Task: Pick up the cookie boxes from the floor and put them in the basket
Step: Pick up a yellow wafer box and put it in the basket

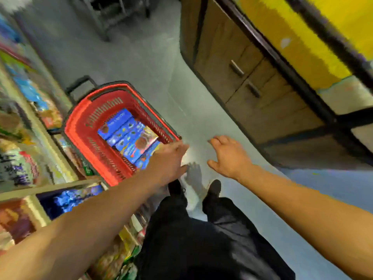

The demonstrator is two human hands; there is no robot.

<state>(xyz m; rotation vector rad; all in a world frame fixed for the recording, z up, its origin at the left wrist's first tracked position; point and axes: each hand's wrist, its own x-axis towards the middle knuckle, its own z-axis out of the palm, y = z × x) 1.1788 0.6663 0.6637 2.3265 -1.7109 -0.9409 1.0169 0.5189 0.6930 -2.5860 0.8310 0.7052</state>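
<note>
A red plastic basket (pixel 84 126) stands on the grey floor at the left. Several blue cookie boxes (pixel 129 136) lie side by side inside it. My left hand (pixel 171 160) reaches out over the basket's near right corner, fingers relaxed, holding nothing. My right hand (pixel 228 156) hovers above the bare floor to the right of the basket, fingers spread and empty. No box is visible on the floor. The frame is motion-blurred.
Store shelves (pixel 30 142) packed with colourful packets line the left side. A brown wooden cabinet (pixel 252 81) with drawer handles runs along the right under a yellow counter. My legs in dark trousers and black shoes (pixel 214 188) stand on the floor (pixel 153 63) below the hands.
</note>
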